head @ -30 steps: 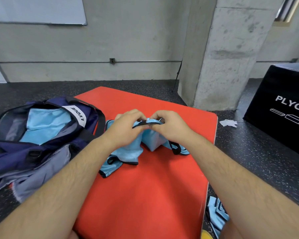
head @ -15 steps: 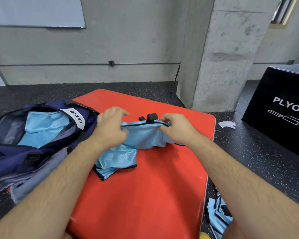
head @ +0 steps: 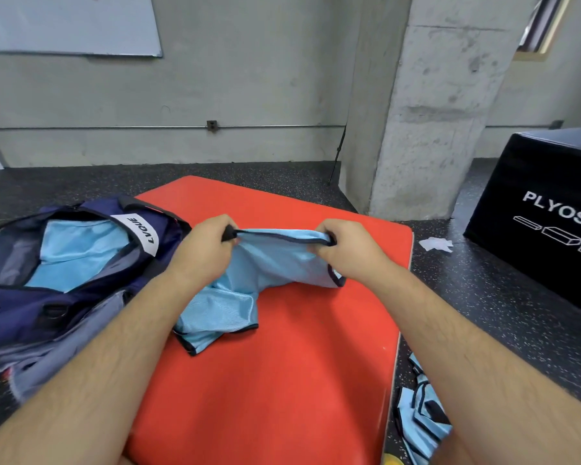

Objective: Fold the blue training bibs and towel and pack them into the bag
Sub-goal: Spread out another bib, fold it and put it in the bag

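Head view shows your left hand (head: 203, 250) and right hand (head: 346, 250) each pinching one end of the blue bib (head: 269, 263) at its dark top edge, fingers curled around it. A second ago your hands were together; now they are apart and the edge is stretched. The lower part lies crumpled on the red mat (head: 282, 380). I think folding can begin; the open bag (head: 64, 297) is just beside, at the left.

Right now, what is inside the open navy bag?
Inside the navy bag lies light blue cloth, filling most of its opening. Anything under that cloth is covered, so I cannot count the pieces.
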